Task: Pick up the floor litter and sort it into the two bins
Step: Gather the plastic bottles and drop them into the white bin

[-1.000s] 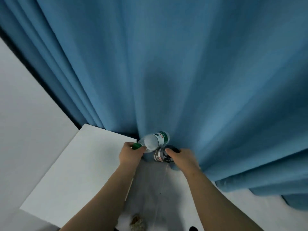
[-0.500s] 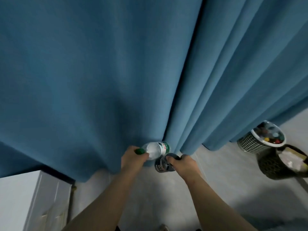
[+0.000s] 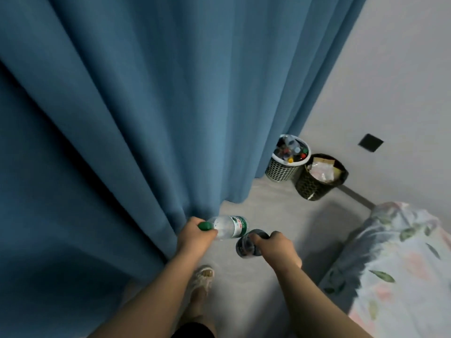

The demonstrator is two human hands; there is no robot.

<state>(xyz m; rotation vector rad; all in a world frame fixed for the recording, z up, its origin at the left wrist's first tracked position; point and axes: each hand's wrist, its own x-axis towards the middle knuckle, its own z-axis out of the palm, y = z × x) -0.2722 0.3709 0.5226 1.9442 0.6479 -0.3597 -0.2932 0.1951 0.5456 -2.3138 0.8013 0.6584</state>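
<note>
Nearest, a sandalled foot (image 3: 203, 276) is set on the grey floor (image 3: 280, 215) beside the curtain (image 3: 146, 118) hem, where a trip is judged possible. The left hand (image 3: 195, 236) is curled round the neck of a clear bottle (image 3: 228, 226) by its green cap, so the unsupported body could swing or slip. The right hand (image 3: 275, 247) is wrapped round a dark container (image 3: 245, 245) whose kind cannot be told, so the wrong bin could be chosen. Farther off, the white bin (image 3: 280, 170) is heaped with bottles and a spill is likely; the dark bin (image 3: 310, 186) stands just beside it, so a toss could be misplaced
</note>
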